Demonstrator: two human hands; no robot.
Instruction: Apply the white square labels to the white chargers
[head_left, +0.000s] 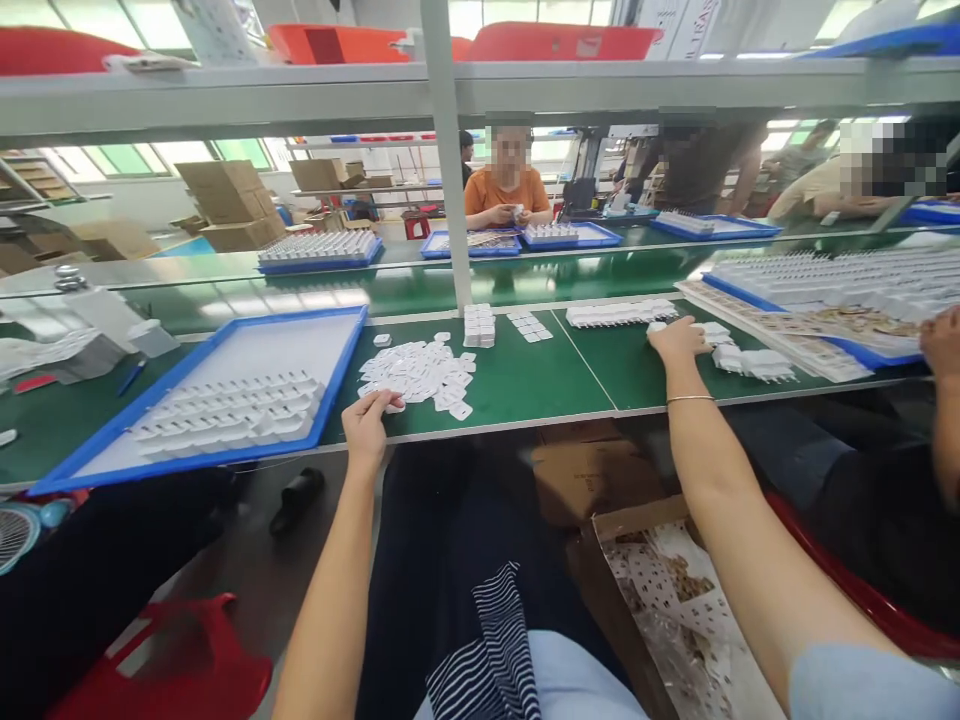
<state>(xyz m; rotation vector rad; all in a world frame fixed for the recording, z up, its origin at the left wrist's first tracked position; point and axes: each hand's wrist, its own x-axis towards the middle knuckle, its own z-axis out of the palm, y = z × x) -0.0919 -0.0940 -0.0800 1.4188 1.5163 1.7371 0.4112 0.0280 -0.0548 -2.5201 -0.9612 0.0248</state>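
My left hand (365,425) is closed in a pinch on a small white plastic plate (396,404) at the bench's front edge. Just beyond it spreads a loose pile of similar flat white plates (416,372). Farther to the right, my right hand (677,343) reaches over the bench with its fingers bent down around a white plastic housing (658,327); the fingertips are partly hidden. A row of white housings with pins (621,314) lies left of that hand, and a loose cluster of white housings (750,362) lies to its right.
Stacked white plates (480,326) stand near the shelf post (448,160). A blue-rimmed tray (251,325) with rows of housings lies left; another loaded tray (825,285) lies right. A neighbour's hand (943,345) shows at far right. Opposite sits a person in orange (487,190).
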